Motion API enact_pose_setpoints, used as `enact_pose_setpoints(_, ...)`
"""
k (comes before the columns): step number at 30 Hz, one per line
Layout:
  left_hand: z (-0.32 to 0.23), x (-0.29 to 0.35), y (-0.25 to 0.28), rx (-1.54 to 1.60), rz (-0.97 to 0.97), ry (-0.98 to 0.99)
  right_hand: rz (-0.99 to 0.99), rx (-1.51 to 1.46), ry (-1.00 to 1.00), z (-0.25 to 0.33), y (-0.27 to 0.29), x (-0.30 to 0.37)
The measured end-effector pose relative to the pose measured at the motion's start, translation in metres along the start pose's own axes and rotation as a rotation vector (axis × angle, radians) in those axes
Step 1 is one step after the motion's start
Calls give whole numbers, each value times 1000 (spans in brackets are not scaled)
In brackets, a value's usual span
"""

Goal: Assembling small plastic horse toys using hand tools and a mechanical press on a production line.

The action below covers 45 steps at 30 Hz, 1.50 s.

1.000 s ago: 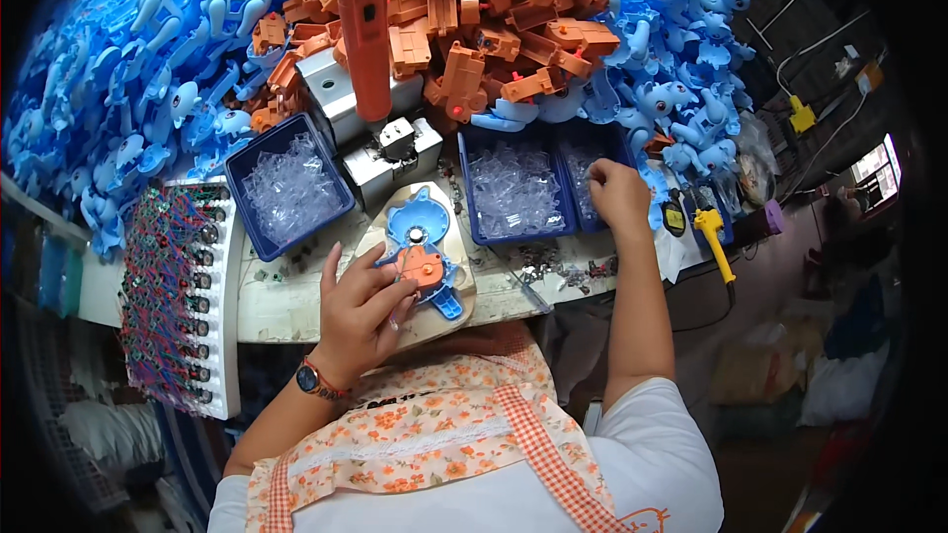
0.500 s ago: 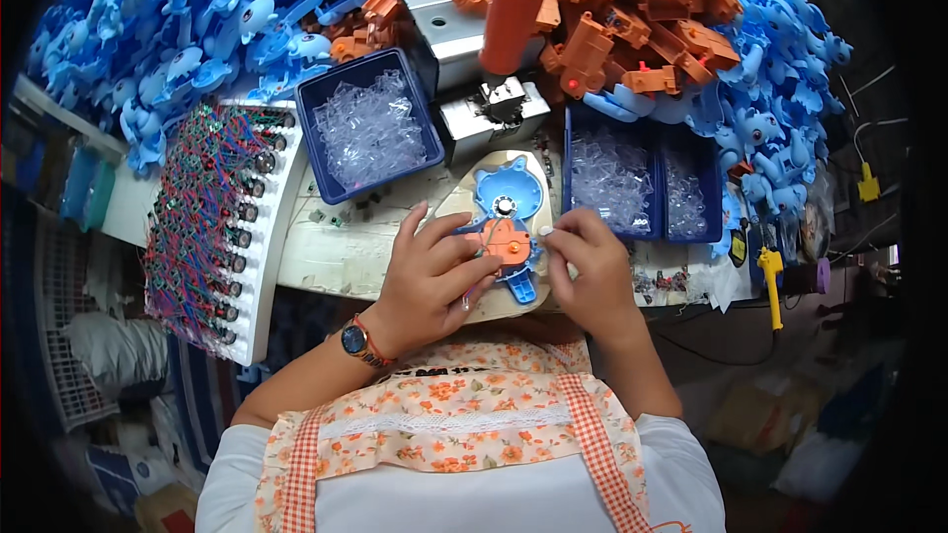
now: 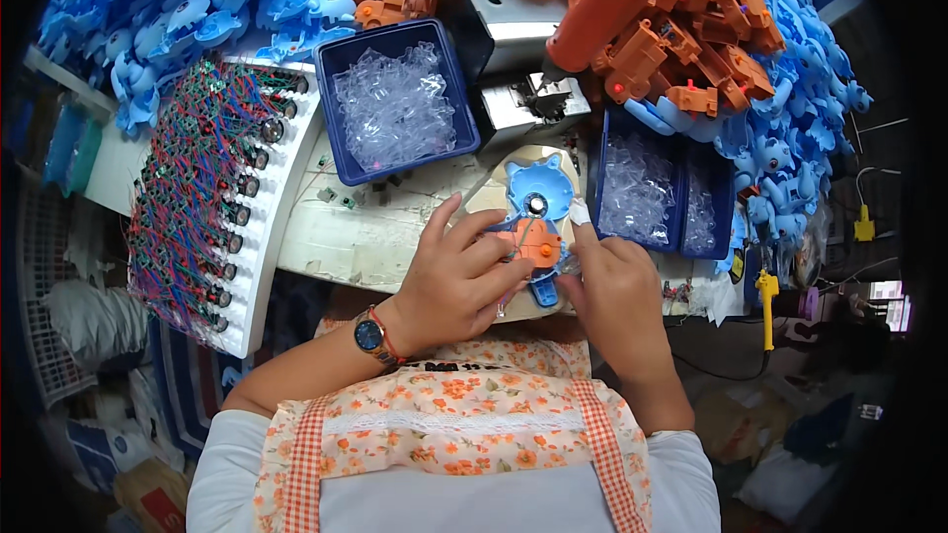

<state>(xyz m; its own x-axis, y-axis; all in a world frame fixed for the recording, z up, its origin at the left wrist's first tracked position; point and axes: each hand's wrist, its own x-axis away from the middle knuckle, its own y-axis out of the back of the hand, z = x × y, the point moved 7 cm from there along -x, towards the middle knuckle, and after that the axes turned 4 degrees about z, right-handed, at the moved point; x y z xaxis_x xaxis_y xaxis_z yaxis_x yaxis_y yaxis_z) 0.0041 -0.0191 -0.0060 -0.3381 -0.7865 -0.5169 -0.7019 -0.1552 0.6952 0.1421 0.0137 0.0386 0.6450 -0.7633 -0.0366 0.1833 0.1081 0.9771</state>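
Note:
A blue animal-shaped toy shell (image 3: 539,178) lies open side up on a pale fixture (image 3: 491,199). In its lower half sits an orange plastic case (image 3: 534,241), and a round part with a dark centre (image 3: 536,205) is just above that, with a thin wire nearby. My left hand (image 3: 449,271) rests its fingertips on the case's left side; a small clear plastic piece (image 3: 501,311) pokes out beneath its curled fingers. My right hand (image 3: 622,301) is at the shell's right side, index finger stretched upward with a white cover on its tip, thumb beside the shell's lower part.
Blue bins of clear plastic pieces stand left (image 3: 355,164) and right (image 3: 681,207). A white foam tray (image 3: 286,163) holds wired parts. Behind are a metal fixture (image 3: 533,104), a red-orange tool (image 3: 622,5), and heaps of orange cases (image 3: 637,59) and blue shells (image 3: 780,153).
My right hand has gone from a pinch to a stretched index finger and extended thumb. My left hand stays by the orange case. The whole view has shifted slightly.

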Motion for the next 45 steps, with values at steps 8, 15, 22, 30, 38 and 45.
enact_pose_setpoints(8, 4, 2, 2, 12, 5, 7, 133, 72, -64, 2, -5, -8)
enact_pose_setpoints(15, -4, -9, 1, 4, -13, -40, -133, -87, -59, -20, 4, 14)
enact_pose_setpoints(22, -2, -2, -2, -70, 32, -33, -346, -146, 14, -78, 51, 8)
enact_pose_setpoints(30, -4, -2, 9, 75, 45, 47, -590, 137, -909, -383, 146, 63)
enact_pose_setpoints(38, -3, -10, 11, 90, 68, 72, -317, -706, -669, -426, 135, 47)
enact_pose_setpoints(45, -5, -12, 8, 72, 62, 44, -377, -674, -539, -407, 144, 25)
